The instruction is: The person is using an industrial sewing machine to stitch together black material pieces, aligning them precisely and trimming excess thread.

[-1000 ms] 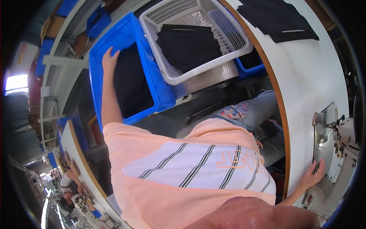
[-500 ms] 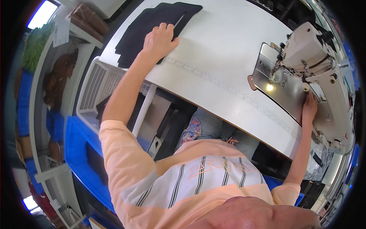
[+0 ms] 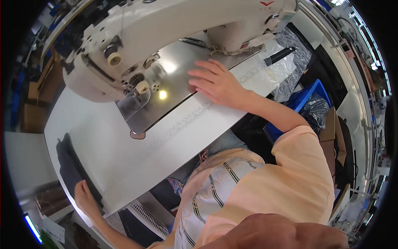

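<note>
At the left end of the white table (image 3: 120, 178), my left hand (image 3: 86, 197) is on the near part of a stack of black fabric pieces (image 3: 72, 159). Its fingers are bent together at the fabric; how many layers they hold is hidden. My right hand (image 3: 222, 87) is open and holds nothing, its fingers spread over the shiny metal bed plate (image 3: 166, 103) of a white sewing machine (image 3: 166, 25). A lit spot shines on the plate beside the machine's needle area, where no fabric shows.
A white plastic basket (image 3: 149, 216) with dark fabric is below the table's near left edge. At the right lie clear plastic wrapping (image 3: 292, 62) and a blue bin (image 3: 319, 89). A cardboard box (image 3: 329, 137) is beside the bin. The sewing machine's arm spans the far side.
My view has swung to the right, bringing the sewing machine close. My right hand has come from beside the machine to over its plate, fingers spread. My left hand stays at the black fabric.
</note>
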Demonstrator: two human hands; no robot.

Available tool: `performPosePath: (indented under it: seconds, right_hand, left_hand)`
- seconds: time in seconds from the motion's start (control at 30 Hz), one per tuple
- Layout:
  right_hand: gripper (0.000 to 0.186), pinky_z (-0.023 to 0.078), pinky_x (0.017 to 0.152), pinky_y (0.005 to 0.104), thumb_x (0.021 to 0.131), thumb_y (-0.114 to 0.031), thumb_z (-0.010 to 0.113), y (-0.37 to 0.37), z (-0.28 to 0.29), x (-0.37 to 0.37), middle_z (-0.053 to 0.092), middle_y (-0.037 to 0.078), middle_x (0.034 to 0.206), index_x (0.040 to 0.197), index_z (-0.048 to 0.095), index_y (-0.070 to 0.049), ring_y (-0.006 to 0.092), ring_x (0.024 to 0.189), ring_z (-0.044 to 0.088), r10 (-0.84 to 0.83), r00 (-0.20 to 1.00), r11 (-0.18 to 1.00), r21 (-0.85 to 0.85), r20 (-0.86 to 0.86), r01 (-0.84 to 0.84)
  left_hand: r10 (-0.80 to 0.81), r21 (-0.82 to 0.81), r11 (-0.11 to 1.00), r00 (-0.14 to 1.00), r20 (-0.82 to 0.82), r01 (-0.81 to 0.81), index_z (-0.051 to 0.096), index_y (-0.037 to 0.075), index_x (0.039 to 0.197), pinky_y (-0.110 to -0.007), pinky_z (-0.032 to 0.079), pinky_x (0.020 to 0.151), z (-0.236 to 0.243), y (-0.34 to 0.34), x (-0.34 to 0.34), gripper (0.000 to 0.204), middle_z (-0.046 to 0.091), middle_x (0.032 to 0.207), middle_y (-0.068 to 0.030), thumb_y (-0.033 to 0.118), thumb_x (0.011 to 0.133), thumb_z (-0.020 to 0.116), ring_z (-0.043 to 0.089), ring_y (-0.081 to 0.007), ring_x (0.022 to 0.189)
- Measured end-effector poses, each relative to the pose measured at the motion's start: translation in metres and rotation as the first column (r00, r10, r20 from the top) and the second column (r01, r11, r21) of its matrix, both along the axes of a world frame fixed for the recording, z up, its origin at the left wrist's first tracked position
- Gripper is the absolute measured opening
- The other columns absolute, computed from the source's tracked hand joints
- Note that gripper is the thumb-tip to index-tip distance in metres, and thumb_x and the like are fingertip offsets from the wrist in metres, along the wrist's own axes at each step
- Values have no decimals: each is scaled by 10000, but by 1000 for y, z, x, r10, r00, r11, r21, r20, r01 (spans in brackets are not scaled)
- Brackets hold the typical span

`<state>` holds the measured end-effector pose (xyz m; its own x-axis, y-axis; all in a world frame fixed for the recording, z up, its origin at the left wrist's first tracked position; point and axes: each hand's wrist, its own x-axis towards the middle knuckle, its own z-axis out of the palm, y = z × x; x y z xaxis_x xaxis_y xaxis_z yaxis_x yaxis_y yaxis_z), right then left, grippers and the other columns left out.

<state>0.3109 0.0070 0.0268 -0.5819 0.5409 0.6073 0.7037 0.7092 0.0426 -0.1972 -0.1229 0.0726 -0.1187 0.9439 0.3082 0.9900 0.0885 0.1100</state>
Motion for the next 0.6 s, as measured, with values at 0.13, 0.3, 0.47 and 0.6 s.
performPosePath:
  seconds: [0.13,0.3,0.47,0.6]
  right_hand:
    - [179,456,885,402,758,-122,716,-54,22,92,641,32,966,925,658,-95,255,1021,585,-318,946,948,-21,-59,317]
    - [156,497,734,374,851,-113,586,-39,47,302,657,126,905,953,693,-60,302,855,629,-816,567,578,-125,-111,807]
    - [183,509,730,356,846,-118,584,-5,52,364,689,148,842,958,704,-39,296,792,666,-747,664,608,-373,31,701]
    - [193,514,729,385,824,-150,618,31,40,391,689,167,821,931,702,-13,322,809,670,-821,545,570,-276,-169,773]
  left_hand:
    - [-144,-94,987,980,-136,132,548,10,830,-395,447,634,-29,-9,100,96,557,796,-116,75,856,614,562,-282,699]
    - [-141,25,990,985,103,139,538,8,833,-387,440,648,-39,26,133,108,535,803,-95,77,863,616,544,-266,706]
    - [-154,35,988,987,35,153,588,2,892,-367,459,675,-36,41,144,110,581,857,-104,107,890,619,591,-238,781]
    - [-249,152,960,965,87,234,627,2,992,-364,479,750,-46,52,159,144,624,941,-119,99,887,616,609,-266,865]
